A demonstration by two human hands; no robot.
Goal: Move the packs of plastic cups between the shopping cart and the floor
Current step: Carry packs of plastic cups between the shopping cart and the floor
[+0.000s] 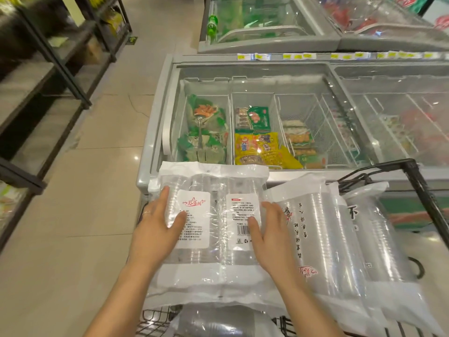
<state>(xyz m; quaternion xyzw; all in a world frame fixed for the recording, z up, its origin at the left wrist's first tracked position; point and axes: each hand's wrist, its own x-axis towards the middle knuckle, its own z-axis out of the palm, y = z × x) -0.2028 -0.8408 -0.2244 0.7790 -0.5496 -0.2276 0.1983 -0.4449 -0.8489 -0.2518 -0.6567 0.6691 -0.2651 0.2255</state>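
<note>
left hand (155, 226) and right hand (271, 231), fingers straight, press pack (216, 259) at 6 o'clock over cart (421, 186); slick film may slip.

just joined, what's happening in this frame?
A person has both hands on a pack of plastic cups over the shopping cart. The left hand lies on its left side and the right hand on its right, fingers straight, not curled. A second pack and a third pack lie to its right. No pack shows on the floor. A chest freezer stands ahead.
</note>
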